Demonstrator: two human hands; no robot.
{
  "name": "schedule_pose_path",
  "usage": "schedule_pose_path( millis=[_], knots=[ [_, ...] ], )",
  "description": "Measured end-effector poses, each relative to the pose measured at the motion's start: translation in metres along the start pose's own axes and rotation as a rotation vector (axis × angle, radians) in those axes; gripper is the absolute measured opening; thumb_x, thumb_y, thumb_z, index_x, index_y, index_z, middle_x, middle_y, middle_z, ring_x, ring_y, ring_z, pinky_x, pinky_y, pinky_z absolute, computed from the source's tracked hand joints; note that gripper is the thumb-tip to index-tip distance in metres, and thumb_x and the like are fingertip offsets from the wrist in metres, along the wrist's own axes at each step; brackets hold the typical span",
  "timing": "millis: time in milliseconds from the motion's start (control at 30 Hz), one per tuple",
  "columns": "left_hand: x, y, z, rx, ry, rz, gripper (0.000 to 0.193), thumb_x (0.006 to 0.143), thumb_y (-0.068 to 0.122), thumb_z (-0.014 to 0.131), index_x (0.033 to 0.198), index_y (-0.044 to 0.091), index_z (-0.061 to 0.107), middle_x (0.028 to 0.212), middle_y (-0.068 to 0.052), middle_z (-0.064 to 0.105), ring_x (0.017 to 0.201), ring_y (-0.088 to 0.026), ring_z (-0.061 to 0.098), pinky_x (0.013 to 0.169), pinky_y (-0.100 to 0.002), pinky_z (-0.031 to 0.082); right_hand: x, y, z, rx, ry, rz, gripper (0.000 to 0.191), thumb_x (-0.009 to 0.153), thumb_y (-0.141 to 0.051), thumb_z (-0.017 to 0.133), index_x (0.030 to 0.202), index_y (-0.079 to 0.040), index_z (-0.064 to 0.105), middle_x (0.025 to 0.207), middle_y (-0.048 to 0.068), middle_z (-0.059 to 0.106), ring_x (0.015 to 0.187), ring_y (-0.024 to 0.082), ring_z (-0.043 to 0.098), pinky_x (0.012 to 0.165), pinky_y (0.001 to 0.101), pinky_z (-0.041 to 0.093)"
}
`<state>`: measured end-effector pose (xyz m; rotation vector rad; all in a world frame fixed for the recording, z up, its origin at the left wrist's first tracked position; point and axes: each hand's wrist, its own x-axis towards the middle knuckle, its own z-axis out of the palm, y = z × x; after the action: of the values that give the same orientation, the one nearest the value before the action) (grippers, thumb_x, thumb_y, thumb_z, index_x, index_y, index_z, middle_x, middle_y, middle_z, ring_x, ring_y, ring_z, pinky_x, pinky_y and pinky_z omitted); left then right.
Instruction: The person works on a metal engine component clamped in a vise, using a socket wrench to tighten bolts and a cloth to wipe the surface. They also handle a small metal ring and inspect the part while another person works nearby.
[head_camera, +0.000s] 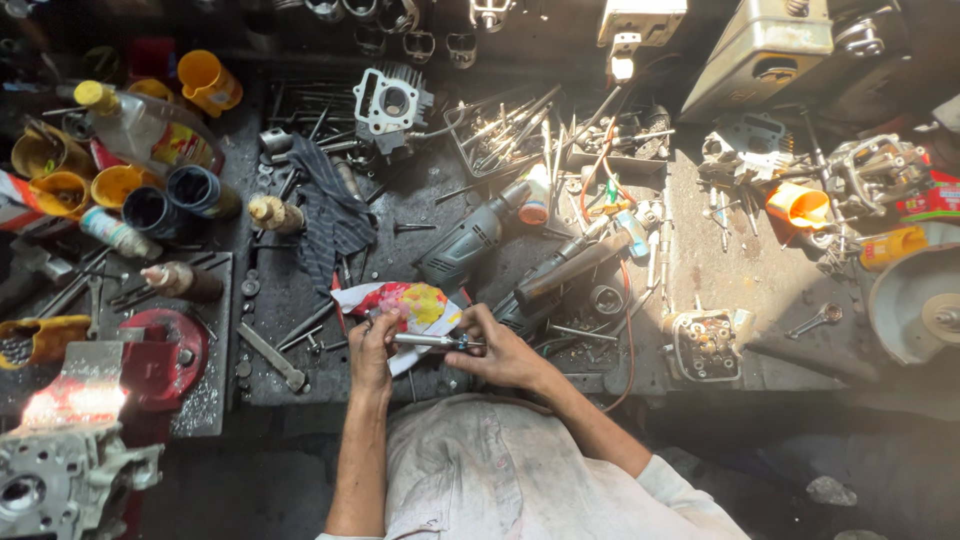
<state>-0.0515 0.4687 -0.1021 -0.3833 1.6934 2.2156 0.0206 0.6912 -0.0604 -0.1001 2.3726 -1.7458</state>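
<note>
Both of my hands hold a slim metal rod-like part (425, 341) level over the front of the dark workbench (300, 385). My left hand (372, 352) pinches its left end. My right hand (497, 352) grips its right end, fingers curled around it. Under the rod lies a crumpled red, yellow and white wrapper (405, 302). Just beyond my hands rests a grey power drill (462, 245), with a dark handled tool (560, 273) beside it.
A red bench vise (160, 355) stands at left, an engine casing (55, 478) below it. Yellow cups, bottles and cans (130, 185) crowd the far left. An engine cylinder (392, 103), a tray of tools (505, 130), a cylinder head (707, 343) and a spanner (815, 320) lie around.
</note>
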Motion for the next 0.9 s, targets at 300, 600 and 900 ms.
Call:
schedule_pose_path(
  millis=[300,600,900],
  knots=[
    [0.040,-0.013,0.003,0.181,0.005,-0.137,0.035,0.093,0.033,0.068,0.072,0.006,0.066,0.059,-0.003,0.060,0.044,-0.011,0.052,0.041,-0.028,0.036,0.018,-0.018,-0.033,-0.570,-0.453,0.128,0.048,0.097,-0.054,0.059,0.106,-0.008,0.065,0.083,0.022,0.069,0.082,0.042,0.067,0.073,0.0521,0.052],
    [0.055,-0.002,0.013,0.129,-0.070,-0.305,0.040,0.095,0.039,0.065,0.069,0.010,0.056,0.052,-0.001,0.052,0.037,-0.012,0.045,0.034,-0.030,0.030,0.055,-0.040,-0.116,-0.680,-0.294,0.191,0.047,0.089,-0.056,0.065,0.100,-0.011,0.069,0.087,0.017,0.072,0.085,0.035,0.071,0.076,0.0471,0.054],
    [0.057,0.007,0.022,0.335,-0.047,-0.247,0.040,0.096,0.041,0.066,0.068,0.013,0.060,0.052,0.005,0.046,0.042,-0.007,0.038,0.040,-0.028,0.022,0.185,-0.037,-0.154,-0.517,0.283,0.168,0.042,0.097,-0.038,0.063,0.123,-0.007,0.053,0.087,0.020,0.074,0.087,0.037,0.072,0.079,0.0458,0.054]
  ],
)
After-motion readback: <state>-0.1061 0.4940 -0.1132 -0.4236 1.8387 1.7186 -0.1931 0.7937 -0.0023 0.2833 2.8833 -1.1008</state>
